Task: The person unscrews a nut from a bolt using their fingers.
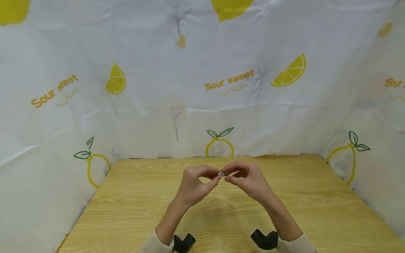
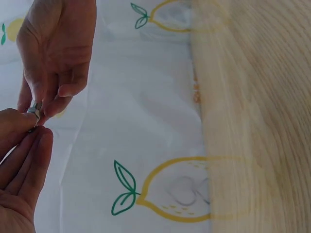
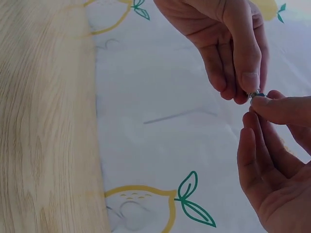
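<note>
A small silvery metal piece [image 1: 221, 174] is held up above the wooden table between the two hands. Thumb and fingertips of the left hand [image 1: 197, 187] pinch it from the left. From the other side, the right hand [image 1: 251, 181] grips it at the fingertips. In the left wrist view the metal piece [image 2: 35, 108] shows flat, angular faces, somewhat like a nut. Fingertips cover most of it in the right wrist view, where a bit of metal [image 3: 256, 94] peeks out. Whether it is one part or two joined parts is too small to tell.
The wooden table [image 1: 133, 218] lies beneath both hands. White cloth [image 1: 152, 126] printed with lemons and lettering hangs behind it and along both sides. A black wrist mount [image 1: 184, 243] sits at the left sleeve, and another black mount [image 1: 265, 239] at the right sleeve.
</note>
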Available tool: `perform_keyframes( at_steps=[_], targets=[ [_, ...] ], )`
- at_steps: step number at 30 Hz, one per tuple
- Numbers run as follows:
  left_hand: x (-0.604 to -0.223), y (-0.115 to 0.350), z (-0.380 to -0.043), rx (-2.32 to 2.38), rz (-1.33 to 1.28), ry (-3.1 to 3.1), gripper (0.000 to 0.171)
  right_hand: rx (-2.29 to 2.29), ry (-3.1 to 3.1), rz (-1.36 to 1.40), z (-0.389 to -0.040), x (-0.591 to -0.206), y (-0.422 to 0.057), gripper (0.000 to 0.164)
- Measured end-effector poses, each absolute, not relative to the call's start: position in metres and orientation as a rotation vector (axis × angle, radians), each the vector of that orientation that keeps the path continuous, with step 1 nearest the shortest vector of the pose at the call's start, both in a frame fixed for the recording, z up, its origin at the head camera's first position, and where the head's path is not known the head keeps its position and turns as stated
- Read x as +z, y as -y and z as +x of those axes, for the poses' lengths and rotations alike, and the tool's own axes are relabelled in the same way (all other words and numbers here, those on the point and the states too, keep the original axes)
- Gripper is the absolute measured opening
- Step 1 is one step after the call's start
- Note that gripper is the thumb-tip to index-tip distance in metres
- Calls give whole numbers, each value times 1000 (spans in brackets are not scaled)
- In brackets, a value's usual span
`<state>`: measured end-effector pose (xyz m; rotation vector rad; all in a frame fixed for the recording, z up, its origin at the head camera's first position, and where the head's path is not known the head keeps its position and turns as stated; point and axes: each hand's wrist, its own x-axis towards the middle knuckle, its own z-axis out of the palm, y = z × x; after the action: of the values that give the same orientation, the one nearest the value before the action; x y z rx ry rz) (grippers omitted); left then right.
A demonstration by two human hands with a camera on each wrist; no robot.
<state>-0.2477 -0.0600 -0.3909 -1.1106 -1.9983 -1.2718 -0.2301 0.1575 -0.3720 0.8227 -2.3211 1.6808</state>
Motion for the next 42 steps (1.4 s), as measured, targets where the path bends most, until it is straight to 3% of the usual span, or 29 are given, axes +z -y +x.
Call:
perform_keyframes(
  at_steps=[11, 42],
  targets=[
    [-391, 60, -248, -1272, -1129, 1939, 9, 1742, 2459, 803, -232, -369, -160, 25],
    [-392, 58, -250, -1213, -1165, 1938, 15, 1684, 2356, 835, -235, -374, -158, 13]
  ],
)
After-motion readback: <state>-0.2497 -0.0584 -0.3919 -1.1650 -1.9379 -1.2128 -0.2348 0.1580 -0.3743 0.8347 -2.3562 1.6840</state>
